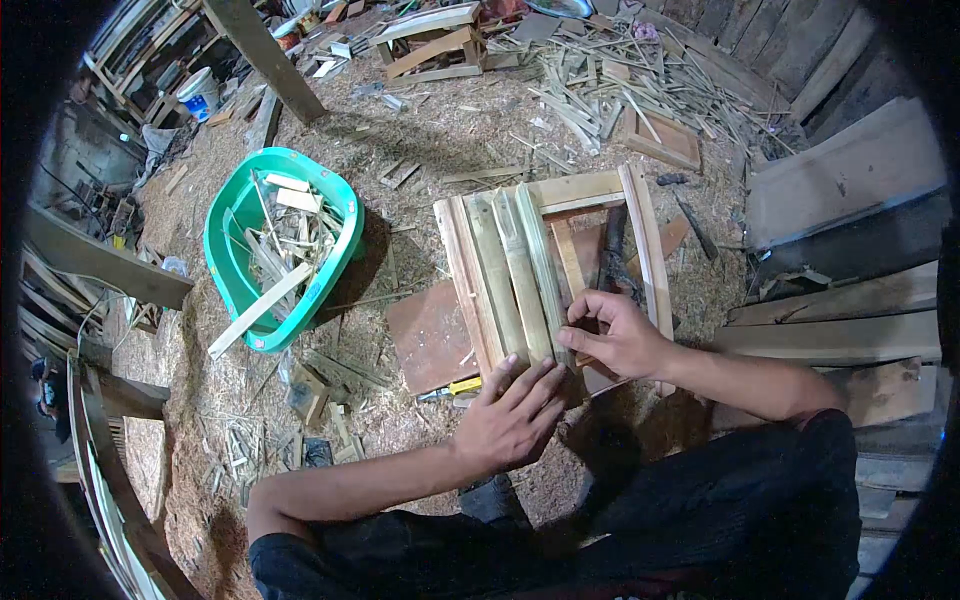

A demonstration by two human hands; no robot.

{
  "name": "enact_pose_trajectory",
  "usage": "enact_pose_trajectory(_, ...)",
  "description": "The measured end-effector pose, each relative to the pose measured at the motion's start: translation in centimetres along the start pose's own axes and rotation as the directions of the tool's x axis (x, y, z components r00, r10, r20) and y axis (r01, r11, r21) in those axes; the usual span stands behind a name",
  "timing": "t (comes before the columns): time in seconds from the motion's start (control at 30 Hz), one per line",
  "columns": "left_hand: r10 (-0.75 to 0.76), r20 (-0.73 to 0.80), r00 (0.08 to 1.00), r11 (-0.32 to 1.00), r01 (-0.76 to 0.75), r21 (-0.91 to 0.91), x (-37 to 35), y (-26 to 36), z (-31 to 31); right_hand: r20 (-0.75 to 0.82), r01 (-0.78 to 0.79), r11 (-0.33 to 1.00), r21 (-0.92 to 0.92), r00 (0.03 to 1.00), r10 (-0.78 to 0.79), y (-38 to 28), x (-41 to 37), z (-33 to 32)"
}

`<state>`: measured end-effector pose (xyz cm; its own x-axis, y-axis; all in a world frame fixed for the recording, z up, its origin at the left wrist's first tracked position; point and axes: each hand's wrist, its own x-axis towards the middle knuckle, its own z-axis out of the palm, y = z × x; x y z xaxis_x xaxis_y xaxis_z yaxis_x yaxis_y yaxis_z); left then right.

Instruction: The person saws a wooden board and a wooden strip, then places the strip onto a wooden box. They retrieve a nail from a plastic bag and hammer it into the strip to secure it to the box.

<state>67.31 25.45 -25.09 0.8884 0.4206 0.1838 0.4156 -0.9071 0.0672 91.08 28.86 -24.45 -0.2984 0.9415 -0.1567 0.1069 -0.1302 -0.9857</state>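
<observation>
A wooden frame (647,245) with several pale slats (520,270) laid side by side over its left part is in front of me. My left hand (508,418) lies over the near ends of the slats, fingers stretched out and touching the wood. My right hand (622,337) is at the right edge of the slats, fingers curled and thumb close to the forefinger. Anything small between those fingertips cannot be made out. Beside my left fingers, a yellow-handled tool (463,386) rests near a brown board (425,335); its tip is hard to make out.
A green tub (215,250) holding wood scraps stands left, one strip jutting over its rim. A post (265,60) rises behind it. Wood offcuts (590,90) pile up at the back. Boards (850,190) line the right side. Shavings cover the floor.
</observation>
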Motion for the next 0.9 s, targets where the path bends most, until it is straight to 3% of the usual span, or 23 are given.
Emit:
enact_pose_trajectory(0.07,-0.019,-0.014,1.000,0.999,0.018,-0.028,0.1,-0.1,0.0,0.006,0.085,0.992,-0.096,0.996,-0.085,0.3,0.3,-0.1)
enact_pose_trajectory(0.27,-0.056,-0.094,0.994,0.990,0.043,-0.132,0.5,-0.7,0.0,-0.006,0.006,1.000,0.001,1.000,-0.006,-0.5,0.8,0.0)
enact_pose_trajectory(0.47,-0.096,-0.024,0.995,0.973,0.089,-0.212,1.8,-3.9,-1.6,-0.040,-0.008,0.998,-0.066,0.999,0.006,-1.0,4.0,-0.6)
enact_pose_trajectory(0.53,-0.129,-0.046,0.990,0.968,0.116,-0.224,2.8,-5.5,-2.2,-0.030,0.085,0.993,-0.084,0.996,-0.088,-0.7,6.3,-0.9)
enact_pose_trajectory(0.6,-0.184,-0.070,0.980,0.952,0.160,-0.260,3.6,-7.0,-2.1,-0.043,-0.014,0.995,0.096,0.999,0.018,-0.5,8.5,-0.9)
enact_pose_trajectory(0.63,-0.197,-0.073,0.978,0.943,0.168,-0.289,4.1,-7.8,-2.3,-0.059,-0.020,0.999,-0.046,0.998,0.017,0.0,10.0,-1.3)
enact_pose_trajectory(0.73,-0.204,-0.163,0.965,0.912,0.127,-0.391,5.3,-10.8,-1.7,-0.088,0.117,0.993,-0.011,0.989,-0.117,2.0,13.7,-1.7)
enact_pose_trajectory(0.8,-0.204,-0.192,0.960,0.880,0.094,-0.465,5.8,-11.9,-1.6,-0.075,0.039,0.992,-0.119,0.996,-0.048,1.0,14.5,-1.9)
enact_pose_trajectory(0.9,-0.290,-0.161,0.943,0.878,0.195,-0.438,5.9,-10.7,-1.7,-0.070,0.009,0.994,-0.107,0.997,-0.016,0.1,14.4,-1.8)
